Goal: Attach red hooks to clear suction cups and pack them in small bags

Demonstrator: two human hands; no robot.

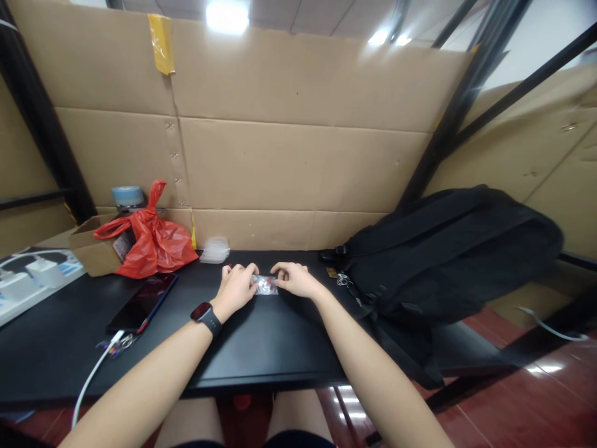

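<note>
A small clear plastic bag with shiny and reddish bits in it lies low over the black desk, between my two hands. My left hand, with a dark watch on the wrist, is closed on the bag's left end. Fingers of my right hand are curled and pinch the right end. What exactly is inside the bag is too small to make out. A small red tip shows just behind my left knuckles; the rest of that thing is hidden.
On the left are a phone with a white cable, a red plastic bag, a cardboard box and a power strip. Clear plastic pieces lie behind. A black backpack fills the right. Cardboard walls the back.
</note>
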